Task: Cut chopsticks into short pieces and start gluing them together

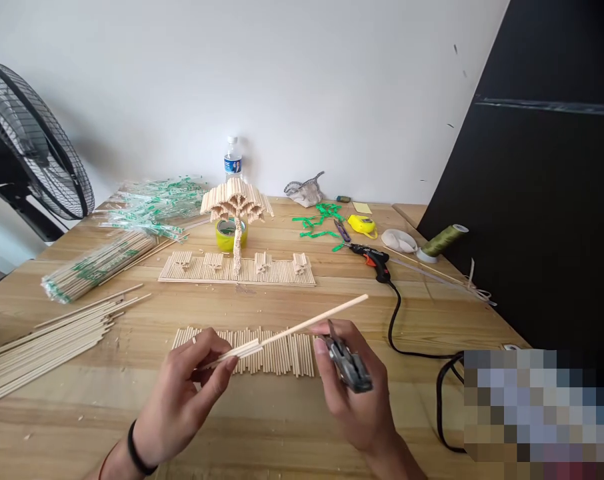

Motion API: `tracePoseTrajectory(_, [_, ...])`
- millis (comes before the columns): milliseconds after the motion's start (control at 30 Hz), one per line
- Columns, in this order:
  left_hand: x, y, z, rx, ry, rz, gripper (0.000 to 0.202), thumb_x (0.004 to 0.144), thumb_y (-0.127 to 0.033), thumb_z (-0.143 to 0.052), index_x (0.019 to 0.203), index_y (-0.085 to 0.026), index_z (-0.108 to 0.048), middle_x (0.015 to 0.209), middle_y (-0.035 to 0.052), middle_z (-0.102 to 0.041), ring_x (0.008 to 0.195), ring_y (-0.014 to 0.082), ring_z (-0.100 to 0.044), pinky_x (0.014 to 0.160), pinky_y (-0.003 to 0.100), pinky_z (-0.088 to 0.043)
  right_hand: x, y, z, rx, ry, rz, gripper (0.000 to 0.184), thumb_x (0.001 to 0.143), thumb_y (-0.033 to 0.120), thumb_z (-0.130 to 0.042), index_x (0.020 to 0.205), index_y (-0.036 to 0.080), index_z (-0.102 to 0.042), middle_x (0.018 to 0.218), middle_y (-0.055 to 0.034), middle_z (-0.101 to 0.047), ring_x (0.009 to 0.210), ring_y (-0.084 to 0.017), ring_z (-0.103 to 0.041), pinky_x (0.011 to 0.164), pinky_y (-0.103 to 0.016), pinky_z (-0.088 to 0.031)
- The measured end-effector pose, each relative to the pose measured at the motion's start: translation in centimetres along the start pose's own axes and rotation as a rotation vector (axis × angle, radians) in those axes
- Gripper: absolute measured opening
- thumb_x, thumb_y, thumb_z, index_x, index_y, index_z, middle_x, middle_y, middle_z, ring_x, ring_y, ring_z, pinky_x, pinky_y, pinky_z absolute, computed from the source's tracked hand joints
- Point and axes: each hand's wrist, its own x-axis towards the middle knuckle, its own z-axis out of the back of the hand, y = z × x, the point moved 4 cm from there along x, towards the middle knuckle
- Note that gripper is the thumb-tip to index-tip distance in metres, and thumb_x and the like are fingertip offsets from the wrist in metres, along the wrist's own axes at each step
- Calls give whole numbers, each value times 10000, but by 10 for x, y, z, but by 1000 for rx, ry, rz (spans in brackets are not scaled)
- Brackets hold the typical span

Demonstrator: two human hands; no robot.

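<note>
Near the front of the table, my left hand (195, 390) is closed on a few thin wooden sticks (247, 348), pinched between thumb and fingers. One longer stick (317, 319) juts from them up to the right, passing close to my right fingertips; I cannot tell if they touch it. My right hand (359, 393) is wrapped round a grey metal tool (349, 367) resembling a folding multi-tool. Under and behind both hands lies a row of short cut sticks (277, 353). Farther back stands a stick-built model tree (237, 243) with a layered canopy, on a flat stick base (282, 272).
Long loose sticks (47, 343) and a wrapped bundle (99, 267) lie at left, near plastic wrappers (152, 200) and a fan (37, 140). At right are a glue gun (375, 259) with a black cord (393, 320), a yellow tape measure (362, 225) and a green thread spool (442, 242).
</note>
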Motion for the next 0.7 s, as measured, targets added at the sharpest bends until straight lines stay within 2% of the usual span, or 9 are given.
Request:
tracePoseTrajectory(167, [-7,-6,-6,-39,62,-60,235,1011,-338,-544,844,-214,-655,716,19,-608,571,129,-557,495,200,-476,-3,-1,-13,-85,98,120,374,853,62,-543,1179,246,-562,1077,-97,-637,1015,-280,-623,867,-410,-530])
tracePoseTrajectory(300, [-12,-9,-11,3,75,-141,154,1000,-267,-563,889,-218,-657,740,18,-632,590,131,-579,519,212,-478,-9,10,-22,-51,162,183,444,793,5,-528,1169,239,-550,1068,-97,-611,1038,-283,-595,898,-440,-525])
tracePoseTrajectory(467, [-14,-12,-18,44,105,-206,122,992,-216,-566,913,-228,-659,707,-8,-611,573,121,-560,535,216,-465,-14,18,-29,-41,203,211,432,799,6,-522,1169,228,-539,1074,-108,-602,1020,-278,-594,896,-462,-540])
tracePoseTrajectory(700, [-13,-16,-21,17,91,-212,141,989,-207,-560,884,-208,-654,703,-4,-611,557,109,-555,501,190,-459,-15,18,-30,-34,193,226,397,819,18,-541,1160,220,-541,1067,-106,-612,1021,-272,-594,906,-455,-536])
